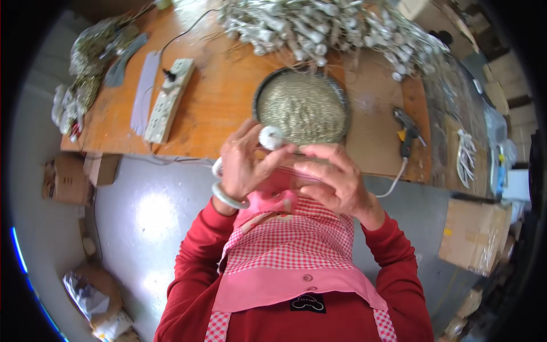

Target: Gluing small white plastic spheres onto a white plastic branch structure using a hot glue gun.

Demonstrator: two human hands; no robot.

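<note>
White round bud, small and pale with a dull powdery surface, sits pinched at the near edge of the tabletop, just in front of a round dark tray. Its shape is knob-like, a little flattened on top, and a thin stem under it cannot be made out clearly. The left hand has its fingers clamped on the bud, thumb and fingertips wrapped round its near side; a pale bangle rings that wrist. The right hand comes in just beside it, fingers together and curled, their tips touching the bud's right side or what lies under it; which one I cannot tell.

The tray is filled with fine glittery gold grains. Far behind it lies a big heap of similar white buds on wire stems. To the left rests a white power strip, and to the right a glue gun with its cord trailing off the near edge.
</note>
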